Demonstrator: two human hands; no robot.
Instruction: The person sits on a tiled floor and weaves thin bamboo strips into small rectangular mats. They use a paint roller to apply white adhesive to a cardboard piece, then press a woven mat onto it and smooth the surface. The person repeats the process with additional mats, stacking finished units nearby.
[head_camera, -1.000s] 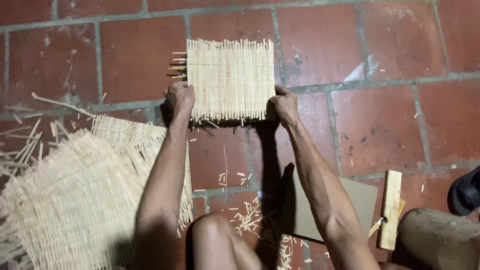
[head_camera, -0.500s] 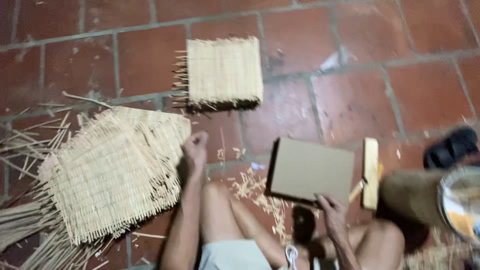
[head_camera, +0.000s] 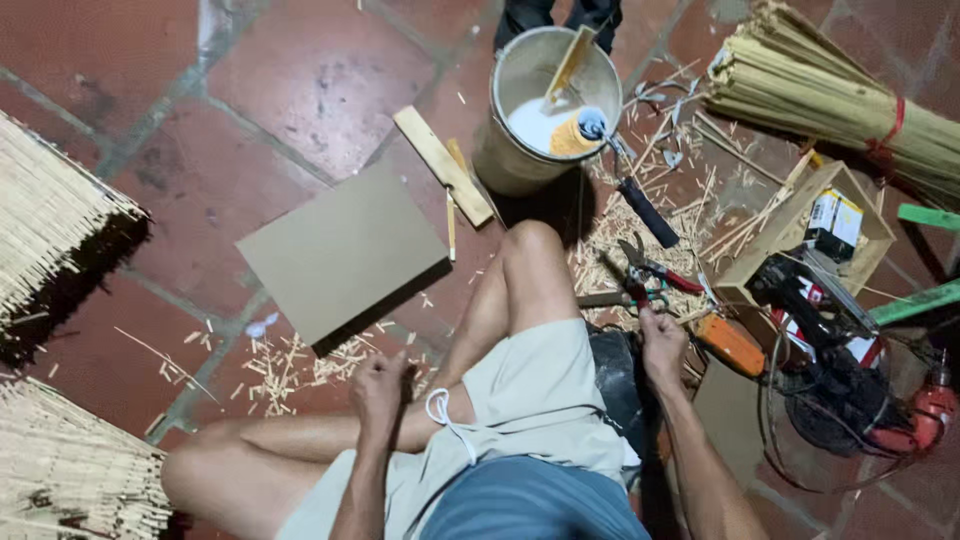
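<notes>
One right hand (head_camera: 662, 345) touching pliers (head_camera: 640, 275), handles toward it

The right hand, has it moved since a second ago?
Yes. The right hand left the small woven mat, which is out of view now, and came back to the pliers right of the flat board.

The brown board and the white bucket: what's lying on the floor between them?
In the head view, a pale wooden block lies slanted between the brown board and the white bucket, with a thin stick beside it.
</notes>
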